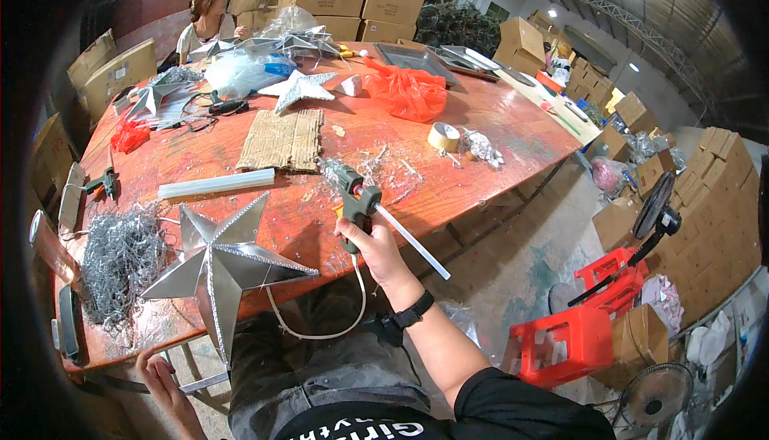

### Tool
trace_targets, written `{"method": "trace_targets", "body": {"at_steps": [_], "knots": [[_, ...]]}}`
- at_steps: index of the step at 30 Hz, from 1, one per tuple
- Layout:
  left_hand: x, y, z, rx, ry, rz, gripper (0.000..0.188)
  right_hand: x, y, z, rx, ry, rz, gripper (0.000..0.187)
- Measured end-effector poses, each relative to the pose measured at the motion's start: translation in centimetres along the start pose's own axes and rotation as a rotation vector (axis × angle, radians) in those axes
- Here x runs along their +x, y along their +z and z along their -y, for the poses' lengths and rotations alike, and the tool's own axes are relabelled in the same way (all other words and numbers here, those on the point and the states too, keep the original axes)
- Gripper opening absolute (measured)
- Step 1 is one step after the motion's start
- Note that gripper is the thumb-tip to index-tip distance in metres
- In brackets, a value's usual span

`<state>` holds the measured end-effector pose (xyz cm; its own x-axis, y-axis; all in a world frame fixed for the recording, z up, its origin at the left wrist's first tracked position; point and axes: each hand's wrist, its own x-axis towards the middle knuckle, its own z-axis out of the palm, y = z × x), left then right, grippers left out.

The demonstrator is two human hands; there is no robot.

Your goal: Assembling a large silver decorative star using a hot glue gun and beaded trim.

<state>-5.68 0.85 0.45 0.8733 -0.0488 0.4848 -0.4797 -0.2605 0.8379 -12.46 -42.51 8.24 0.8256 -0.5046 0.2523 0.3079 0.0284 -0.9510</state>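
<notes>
My right hand (372,248) is wrapped round the handle of a dark green glue gun (352,187), whose nozzle points up and left over the table. A long white glue stick (412,241) sticks out of its back, and a pale cord (320,336) loops down from the handle. On the near table edge lies a large silver five-pointed star (212,260) with beaded trim along its ridges. My left hand (163,384) is below the table edge beside the star's lower point, fingers curled; what they hold, if anything, is hidden.
Tangled silver garland (120,268) and a second glue gun (104,184) are at the left. Beyond are a bundle of clear sticks (216,183), cardboard (280,139), tape (443,137) and a red bag (407,91). A person (210,19) sits at the far side. Red stools (561,344) stand right.
</notes>
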Motion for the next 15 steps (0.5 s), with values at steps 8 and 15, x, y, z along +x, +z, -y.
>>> {"method": "trace_targets", "body": {"at_steps": [8,15], "knots": [[-0.2,0.3,0.8,-0.138,-0.066,-0.006,0.036,0.1,-0.5,-0.5,-0.019,0.016,0.023,0.046],[-0.3,0.8,-1.7,-0.062,-0.231,0.082,0.037,0.0,-0.4,-0.4,-0.009,0.007,0.032,0.045]]}}
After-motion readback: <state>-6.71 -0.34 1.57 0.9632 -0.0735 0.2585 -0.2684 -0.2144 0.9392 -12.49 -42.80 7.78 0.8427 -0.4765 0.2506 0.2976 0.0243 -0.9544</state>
